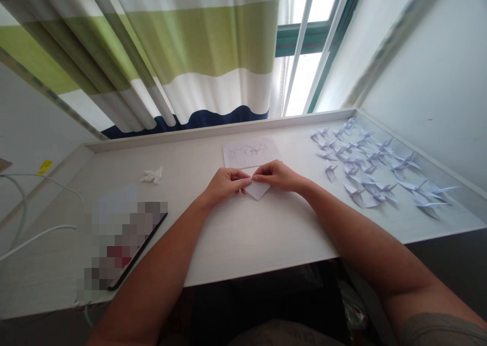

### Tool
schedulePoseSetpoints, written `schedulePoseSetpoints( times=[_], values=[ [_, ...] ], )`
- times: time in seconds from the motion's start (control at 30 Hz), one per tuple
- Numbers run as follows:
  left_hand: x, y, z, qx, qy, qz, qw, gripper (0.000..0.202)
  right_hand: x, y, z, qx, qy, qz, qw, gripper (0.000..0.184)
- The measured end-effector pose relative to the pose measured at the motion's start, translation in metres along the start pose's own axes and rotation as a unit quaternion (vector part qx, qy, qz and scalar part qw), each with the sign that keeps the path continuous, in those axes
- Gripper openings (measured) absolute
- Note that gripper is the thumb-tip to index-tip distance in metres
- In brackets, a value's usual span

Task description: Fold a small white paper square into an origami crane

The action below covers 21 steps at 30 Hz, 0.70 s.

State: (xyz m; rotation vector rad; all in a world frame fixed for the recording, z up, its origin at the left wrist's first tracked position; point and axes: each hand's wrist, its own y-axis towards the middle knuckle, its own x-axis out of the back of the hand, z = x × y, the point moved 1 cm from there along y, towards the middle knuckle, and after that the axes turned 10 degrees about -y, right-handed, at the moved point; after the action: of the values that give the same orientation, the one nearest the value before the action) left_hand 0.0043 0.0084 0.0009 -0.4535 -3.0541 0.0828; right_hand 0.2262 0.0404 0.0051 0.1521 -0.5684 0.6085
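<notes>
A small folded piece of white paper [259,189] is between my hands, just above the middle of the desk, one corner pointing toward me. My left hand [227,184] pinches its left side between thumb and fingers. From the other side, my right hand [276,175] has thumb and forefinger pressed together at the paper's upper edge, close to the left fingertips. Part of the paper is hidden behind the fingers. Many folded white paper cranes [357,156] stand in a group on the right of the desk.
Behind my hands lies a printed sheet [249,153]. A crumpled white tissue [152,175] sits to the left, near a blurred-out flat device [131,244] with a dark edge. White cables [45,232] cross the far left. A low rim [213,131] runs along the desk's back under the curtain.
</notes>
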Motion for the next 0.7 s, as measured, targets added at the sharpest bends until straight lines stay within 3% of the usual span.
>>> schedulePoseSetpoints(
  times=[0.23,0.47,0.7],
  values=[
    [0.0085,0.0039,0.0033,0.009,0.016,0.032,0.999,0.032,0.0032,-0.0012,0.0012,0.012,-0.034,0.009,0.999,0.042],
    [0.0078,0.0040,-0.0006,0.020,0.013,0.006,1.000,0.029,0.0066,-0.0004,0.0051,0.017,-0.110,0.004,0.994,0.040],
    [0.0085,0.0022,-0.0053,0.039,0.001,-0.033,0.999,0.028,0.0088,-0.0007,-0.0001,-0.013,-0.071,0.024,0.997,0.038]
  ],
)
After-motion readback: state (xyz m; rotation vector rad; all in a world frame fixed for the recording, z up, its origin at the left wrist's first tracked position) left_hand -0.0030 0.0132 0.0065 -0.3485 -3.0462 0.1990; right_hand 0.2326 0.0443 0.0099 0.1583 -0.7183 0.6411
